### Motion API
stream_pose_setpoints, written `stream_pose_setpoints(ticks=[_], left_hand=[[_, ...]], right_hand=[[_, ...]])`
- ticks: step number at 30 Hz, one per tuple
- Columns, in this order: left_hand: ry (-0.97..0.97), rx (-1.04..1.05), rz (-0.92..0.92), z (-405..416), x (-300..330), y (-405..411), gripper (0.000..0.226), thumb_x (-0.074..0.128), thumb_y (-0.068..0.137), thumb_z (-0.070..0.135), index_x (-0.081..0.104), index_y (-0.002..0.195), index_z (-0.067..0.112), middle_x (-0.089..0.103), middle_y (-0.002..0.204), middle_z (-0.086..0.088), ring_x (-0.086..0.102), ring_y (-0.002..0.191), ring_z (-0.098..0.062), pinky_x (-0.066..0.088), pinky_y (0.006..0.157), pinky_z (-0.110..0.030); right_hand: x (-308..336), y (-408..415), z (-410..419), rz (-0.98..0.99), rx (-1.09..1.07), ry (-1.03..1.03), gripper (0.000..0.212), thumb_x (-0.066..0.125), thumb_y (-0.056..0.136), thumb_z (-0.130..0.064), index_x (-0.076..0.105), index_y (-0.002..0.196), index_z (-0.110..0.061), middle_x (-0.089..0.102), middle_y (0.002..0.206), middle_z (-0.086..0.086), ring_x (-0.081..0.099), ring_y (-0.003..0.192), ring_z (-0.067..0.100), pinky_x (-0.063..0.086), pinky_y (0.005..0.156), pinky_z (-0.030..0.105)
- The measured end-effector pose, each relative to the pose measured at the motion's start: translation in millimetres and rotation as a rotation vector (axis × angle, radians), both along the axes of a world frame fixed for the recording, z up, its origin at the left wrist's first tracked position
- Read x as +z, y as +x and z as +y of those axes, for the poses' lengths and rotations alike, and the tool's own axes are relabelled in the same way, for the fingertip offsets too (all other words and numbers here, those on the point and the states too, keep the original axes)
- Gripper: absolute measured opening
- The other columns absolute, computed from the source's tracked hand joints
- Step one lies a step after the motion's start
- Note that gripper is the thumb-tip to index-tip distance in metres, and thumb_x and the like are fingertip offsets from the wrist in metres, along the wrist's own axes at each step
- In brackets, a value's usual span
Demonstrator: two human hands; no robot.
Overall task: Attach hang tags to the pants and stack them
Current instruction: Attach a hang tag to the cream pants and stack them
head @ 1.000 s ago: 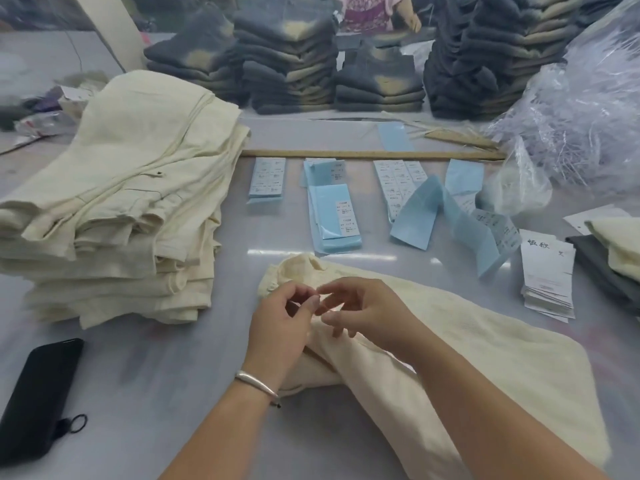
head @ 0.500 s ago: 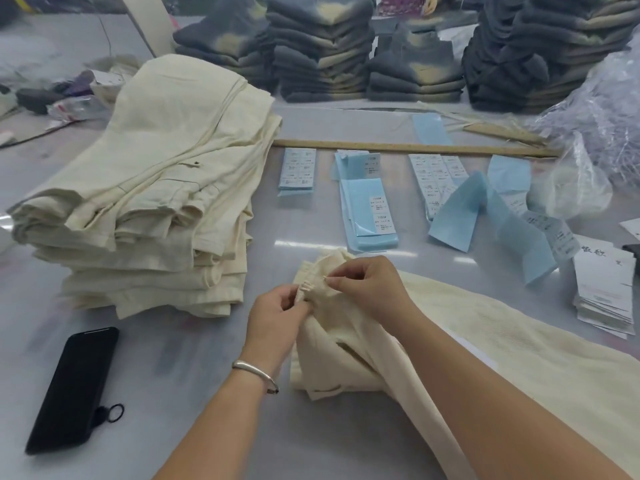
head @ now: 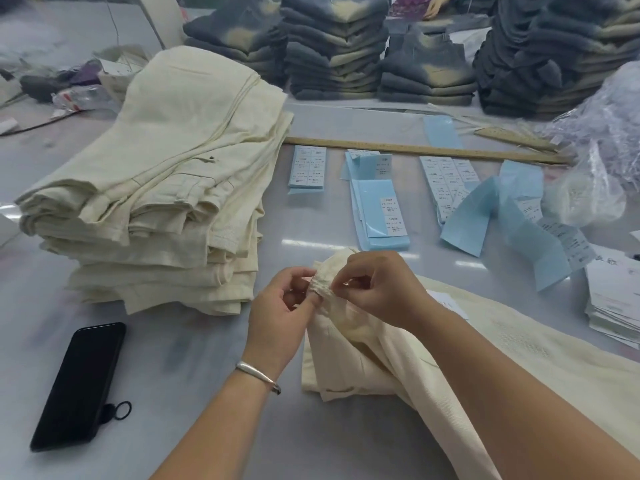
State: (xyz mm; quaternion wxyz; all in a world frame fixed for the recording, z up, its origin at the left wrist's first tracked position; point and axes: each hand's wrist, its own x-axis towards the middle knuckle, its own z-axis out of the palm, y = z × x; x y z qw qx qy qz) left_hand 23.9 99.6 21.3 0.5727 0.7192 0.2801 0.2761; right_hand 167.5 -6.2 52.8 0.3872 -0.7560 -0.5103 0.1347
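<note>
While the stack (head: 166,188) sits unchanged, both hands (head: 277,317) (head: 377,289) still pinch the pants' waistband (head: 323,284), raised slightly.

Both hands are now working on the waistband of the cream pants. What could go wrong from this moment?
1. The left hand and right hand pinch only a small bit of the waistband; it could slip, so the tag may sit badly.
2. The pants trail toward the tags at the right; pulling might drag them.
3. The phone lies near the pile; moving the finished pants there could knock it.
</note>
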Motion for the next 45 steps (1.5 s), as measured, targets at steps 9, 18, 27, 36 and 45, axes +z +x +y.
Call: stream_pose_setpoints(ticks=[9,18,27,36,45], left_hand=[[0.173,0.023,0.066,2,6,-2,0.021,0.084,0.071,0.018,0.072,0.070,0.035,0.059,0.082,0.015,0.057,0.065,-0.003,0.045,0.057,-0.011],[0.691,0.040,0.103,-12,3,-8,0.010,0.079,0.077,0.003,0.078,0.085,0.009,0.064,0.075,0.004,0.055,0.061,-0.008,0.050,0.054,-0.026],[0.515,0.123,0.010,-12,13,-3,0.019,0.048,0.087,0.029,0.056,0.076,0.016,0.052,0.074,0.008,0.050,0.066,-0.011,0.038,0.056,-0.015],[0.042,-0.091,0.038,-19,21,30,0.018,0.059,0.091,0.020,0.056,0.074,0.015,0.072,0.073,0.003,0.057,0.051,-0.014,0.048,0.056,-0.027],[-0.005,-0.066,0.189,-5,10,28,0.018,0.073,0.084,0.013,0.062,0.071,0.021,0.066,0.062,0.005,0.060,0.055,-0.012,0.050,0.055,-0.031]], right_hand=[[4,8,4,0.707,-0.025,-0.295,0.010,0.068,0.074,0.005,0.075,0.080,0.002,0.053,0.054,0.005,0.041,0.042,0.007,0.031,0.041,0.016],[7,8,13,0.807,-0.042,-0.394,0.008,0.066,0.076,0.007,0.070,0.082,0.009,0.051,0.049,0.004,0.034,0.044,0.013,0.025,0.043,0.020],[0,65,-66,0.465,-0.139,-0.441,0.063,0.065,0.064,0.005,0.064,0.116,-0.030,0.060,0.120,-0.015,0.054,0.109,0.007,0.047,0.085,0.023],[-48,45,-57,0.008,-0.189,-0.461,0.057,0.068,0.084,-0.018,0.051,0.136,-0.034,0.038,0.151,-0.016,0.035,0.136,0.008,0.030,0.111,0.029],[-49,27,-18,0.091,-0.170,-0.312,0.022,0.063,0.088,-0.009,0.074,0.104,-0.018,0.072,0.107,-0.005,0.063,0.099,0.012,0.046,0.089,0.024]])
